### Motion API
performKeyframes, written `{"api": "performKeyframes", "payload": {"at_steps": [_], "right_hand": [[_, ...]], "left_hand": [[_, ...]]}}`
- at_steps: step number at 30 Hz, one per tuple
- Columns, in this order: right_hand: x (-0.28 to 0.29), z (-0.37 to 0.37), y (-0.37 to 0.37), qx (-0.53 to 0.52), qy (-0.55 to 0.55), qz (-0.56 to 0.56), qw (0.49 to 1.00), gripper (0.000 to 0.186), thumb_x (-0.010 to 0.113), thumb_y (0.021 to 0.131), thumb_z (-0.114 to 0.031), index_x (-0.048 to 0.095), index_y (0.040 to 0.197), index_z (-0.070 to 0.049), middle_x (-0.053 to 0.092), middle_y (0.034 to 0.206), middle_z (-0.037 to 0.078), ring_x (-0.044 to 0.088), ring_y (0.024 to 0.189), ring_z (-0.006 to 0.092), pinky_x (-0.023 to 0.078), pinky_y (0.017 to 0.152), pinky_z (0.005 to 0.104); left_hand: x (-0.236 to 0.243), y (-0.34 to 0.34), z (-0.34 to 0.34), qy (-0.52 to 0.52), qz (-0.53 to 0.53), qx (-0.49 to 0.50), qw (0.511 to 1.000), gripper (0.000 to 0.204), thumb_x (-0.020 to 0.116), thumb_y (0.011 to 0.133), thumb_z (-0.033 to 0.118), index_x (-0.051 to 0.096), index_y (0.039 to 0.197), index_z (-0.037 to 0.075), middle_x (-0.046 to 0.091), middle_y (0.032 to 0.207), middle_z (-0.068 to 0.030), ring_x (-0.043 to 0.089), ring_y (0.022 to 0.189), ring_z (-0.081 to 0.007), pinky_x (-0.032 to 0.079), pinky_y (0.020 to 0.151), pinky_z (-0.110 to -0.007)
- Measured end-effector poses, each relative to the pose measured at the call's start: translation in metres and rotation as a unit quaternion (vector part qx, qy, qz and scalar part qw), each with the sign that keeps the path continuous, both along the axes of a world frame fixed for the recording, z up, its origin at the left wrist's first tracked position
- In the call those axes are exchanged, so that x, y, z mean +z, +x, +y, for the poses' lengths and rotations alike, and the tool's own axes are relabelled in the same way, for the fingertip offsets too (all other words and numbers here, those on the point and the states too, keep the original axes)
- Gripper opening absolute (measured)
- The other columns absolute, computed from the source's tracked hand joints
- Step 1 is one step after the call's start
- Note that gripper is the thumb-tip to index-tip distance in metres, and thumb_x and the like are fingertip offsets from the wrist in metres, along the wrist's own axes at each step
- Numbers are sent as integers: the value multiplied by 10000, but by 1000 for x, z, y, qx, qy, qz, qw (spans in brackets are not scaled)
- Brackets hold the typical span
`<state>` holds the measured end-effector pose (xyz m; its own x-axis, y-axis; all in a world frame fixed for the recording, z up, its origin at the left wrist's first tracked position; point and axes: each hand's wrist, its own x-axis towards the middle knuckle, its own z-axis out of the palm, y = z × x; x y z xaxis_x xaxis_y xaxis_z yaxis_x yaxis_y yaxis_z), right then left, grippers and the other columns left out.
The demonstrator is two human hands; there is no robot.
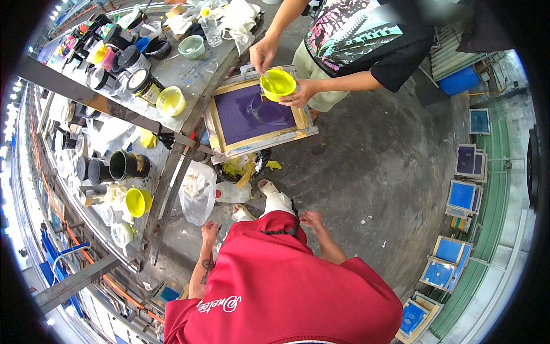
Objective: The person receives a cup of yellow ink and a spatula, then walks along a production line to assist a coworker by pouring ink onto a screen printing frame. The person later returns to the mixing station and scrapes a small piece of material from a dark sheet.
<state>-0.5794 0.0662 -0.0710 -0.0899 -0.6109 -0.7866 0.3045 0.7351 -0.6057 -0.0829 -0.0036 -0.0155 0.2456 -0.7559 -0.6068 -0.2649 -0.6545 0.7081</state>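
Note:
My left hand (210,232) hangs at my left side by a plastic bag, its fingers curled; a small dark bit shows at them, too small to name. My right hand (311,221) is held out low by my right hip, fingers loosely bent and apart, with nothing visible in them. Ahead of me, a co-worker's hands hold a tub of bright yellow ink (279,83); one grips the tub and the other has a tool dipped in it. Below that tub, a wooden-framed printing screen (255,114) with a dark purple mesh rests tilted beside the bench.
At left, a cluttered bench (197,80) bears ink tubs, a clear bottle (211,28) and another yellow tub (137,202). A white plastic bag (198,192) and a whitish jug (234,192) stand near my feet. Several blue screens (462,195) lean along the right wall.

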Motion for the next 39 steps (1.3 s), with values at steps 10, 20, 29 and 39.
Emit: {"api": "performKeyframes", "payload": {"at_steps": [10, 20, 29, 39], "right_hand": [[13, 10, 15, -22, 19, 32, 999, 220, 687, 944, -265, 751, 951, -55, 757, 931, 68, 733, 810, 179, 562, 726, 324], [24, 18, 35, -29, 27, 90, 995, 259, 683, 952, -249, 758, 922, -3, 756, 842, 80, 712, 719, 170, 557, 640, 295], [27, 21, 39, -13, 77, 104, 991, 229, 657, 970, -217, 749, 950, -8, 751, 855, 74, 723, 742, 171, 531, 599, 278], [50, 27, 39, 29, 77, 125, 989, 222, 638, 966, -235, 741, 1055, -60, 762, 974, 57, 714, 846, 152, 545, 759, 299]], "left_hand": [[-11, 13, -18, 11, -1, -45, 999, 517, 742, 876, 156, 601, 1276, -140, 734, 1114, -215, 716, 1000, -247, 564, 879, -336], [-39, 27, -17, 2, 37, -34, 999, 528, 741, 885, 151, 580, 1294, -141, 716, 1163, -236, 708, 1053, -252, 556, 900, -331], [-41, 27, -5, -5, -6, -52, 999, 543, 743, 875, 180, 590, 1285, -142, 734, 1087, -209, 713, 996, -246, 559, 881, -339], [-68, 36, 17, 16, -51, -52, 997, 593, 761, 841, 278, 633, 1293, -83, 739, 1138, -237, 724, 1055, -313, 558, 931, -392]]}}
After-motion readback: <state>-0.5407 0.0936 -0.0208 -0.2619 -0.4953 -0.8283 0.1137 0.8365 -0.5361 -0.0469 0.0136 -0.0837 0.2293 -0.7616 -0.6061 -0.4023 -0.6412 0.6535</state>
